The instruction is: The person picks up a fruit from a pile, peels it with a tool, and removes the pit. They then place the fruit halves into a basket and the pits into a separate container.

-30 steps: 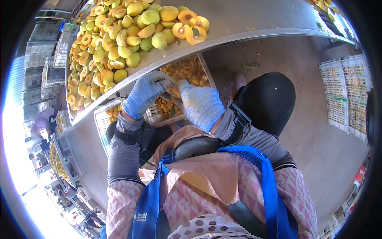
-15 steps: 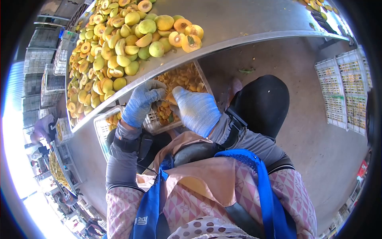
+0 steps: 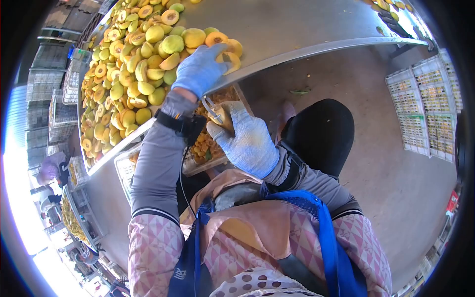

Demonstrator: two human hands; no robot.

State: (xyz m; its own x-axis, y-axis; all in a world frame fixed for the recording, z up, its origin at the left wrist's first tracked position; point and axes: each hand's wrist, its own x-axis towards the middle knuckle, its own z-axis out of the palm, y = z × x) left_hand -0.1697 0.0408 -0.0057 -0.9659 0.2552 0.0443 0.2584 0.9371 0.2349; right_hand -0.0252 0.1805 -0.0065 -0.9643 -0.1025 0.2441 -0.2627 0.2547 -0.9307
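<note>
My left hand (image 3: pixel 200 69), in a blue-and-white work glove, reaches over the near right end of a heap of halved apricots (image 3: pixel 146 88). Its fingers are apart, the tips right at a cut apricot half (image 3: pixel 230 63) beside the table edge. My right hand (image 3: pixel 250 143), gloved alike, is closed around a pitting tool (image 3: pixel 223 118) with a yellowish-brown handle and a bent metal loop pointing up and left. It hovers over a crate of orange apricot pieces (image 3: pixel 202 144) below the table edge, partly hidden by my arms.
The metal table (image 3: pixel 297 29) has a raised rim curving across the view. White plastic crates (image 3: pixel 415 106) stand on the floor at right, with more stacked crates (image 3: pixel 44 86) at left. My knee (image 3: pixel 324 138) is below the table. Another person (image 3: pixel 52 168) is at far left.
My left hand has moved from beside my right hand, over the crate, up to the apricot heap. The tool in my right hand has come into plain view. The view has shifted slightly.
</note>
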